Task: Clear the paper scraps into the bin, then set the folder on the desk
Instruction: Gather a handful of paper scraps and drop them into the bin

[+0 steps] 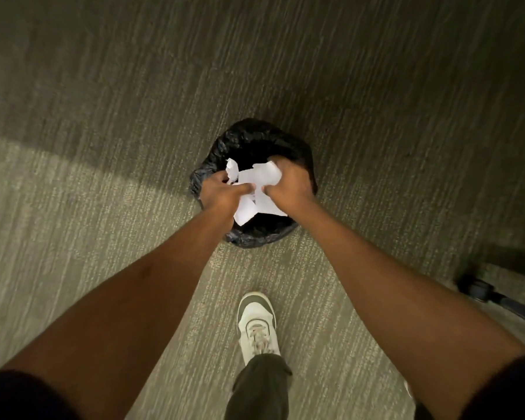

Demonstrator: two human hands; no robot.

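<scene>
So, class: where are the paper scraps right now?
In the head view, the paper scraps sit centre frame, gripped between the left hand and right hand, directly over the black-lined bin.

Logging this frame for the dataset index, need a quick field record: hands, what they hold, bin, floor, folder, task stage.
left hand: closed on paper scraps, over the bin
right hand: closed on the same scraps
paper scraps: white, crumpled, held between both hands above the bin opening, not yet dropped
bin: on the floor, lined with a black bag
floor: striped carpet
shoe: white, just behind the bin
folder: not in view
desk: not in view
task stage: scraps at the bin, release pending
</scene>
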